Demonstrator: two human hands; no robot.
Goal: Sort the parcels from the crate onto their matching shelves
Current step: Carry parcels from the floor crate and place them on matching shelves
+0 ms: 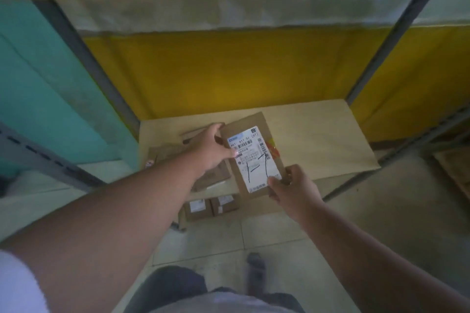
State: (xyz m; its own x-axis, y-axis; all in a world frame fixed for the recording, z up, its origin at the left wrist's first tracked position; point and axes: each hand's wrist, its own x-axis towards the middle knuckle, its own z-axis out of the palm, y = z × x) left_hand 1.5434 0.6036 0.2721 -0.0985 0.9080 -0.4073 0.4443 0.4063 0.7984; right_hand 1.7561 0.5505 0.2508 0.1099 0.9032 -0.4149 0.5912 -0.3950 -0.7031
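Holding a flat brown cardboard parcel between both hands at the middle of the frame, the person keeps it tilted over a pale shelf board.

At the far left of the frame stands a teal panel with a grey metal upright beside it. Lower left of centre, other brown parcels lie on the shelf, partly hidden by the left forearm; their markings are too blurred to read.

The left hand grips the parcel's upper left edge, fingers curled over the top edge and the thumb pressed on the white shipping label. That label covers most of the parcel's face. It carries a blue logo patch at its top left that cannot be read, a row of digits that looks like "661 811 51", "(57)" at the top right corner, barcodes, and small printed lines too fine to make out. Large handwritten black strokes reading roughly "1-7" cross its lower half. A red and yellow sticker sits at the label's right edge.

Below centre, two small boxes with white labels sit lower down, near the tiled floor.

The right hand pinches the parcel's lower right corner, thumb on the label. Behind, a yellow back panel spans the bay.
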